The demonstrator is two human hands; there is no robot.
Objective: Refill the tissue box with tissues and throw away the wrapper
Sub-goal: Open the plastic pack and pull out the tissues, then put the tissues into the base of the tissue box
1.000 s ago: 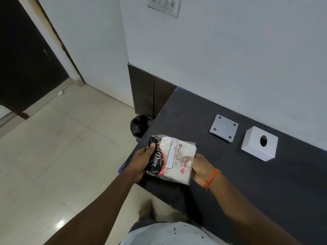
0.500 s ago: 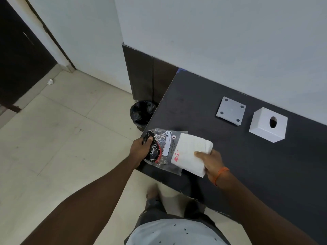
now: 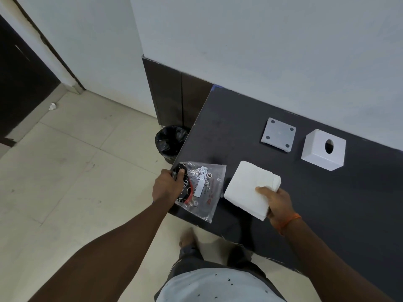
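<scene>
My left hand (image 3: pixel 167 185) grips the clear plastic wrapper (image 3: pixel 201 189) with black and red print, flat and drained of tissues, over the table's left front corner. My right hand (image 3: pixel 275 200) holds a white stack of tissues (image 3: pixel 248 186) by its near right corner, just above the dark table (image 3: pixel 327 203). The white tissue box cover (image 3: pixel 322 152) with a round hole lies at the back right. Its grey square base plate (image 3: pixel 278 134) lies to the left of the cover, apart from it.
A small bin with a black liner (image 3: pixel 170 140) stands on the tiled floor beside the table's left edge, against a dark wall panel (image 3: pixel 172 99). A white wall runs behind the table. A scrap of paper (image 3: pixel 52 106) lies on the floor near a dark doorway.
The tissue stack has come fully out of the wrapper. My right hand carried it to the right while my left hand kept the wrapper at the table's left edge.
</scene>
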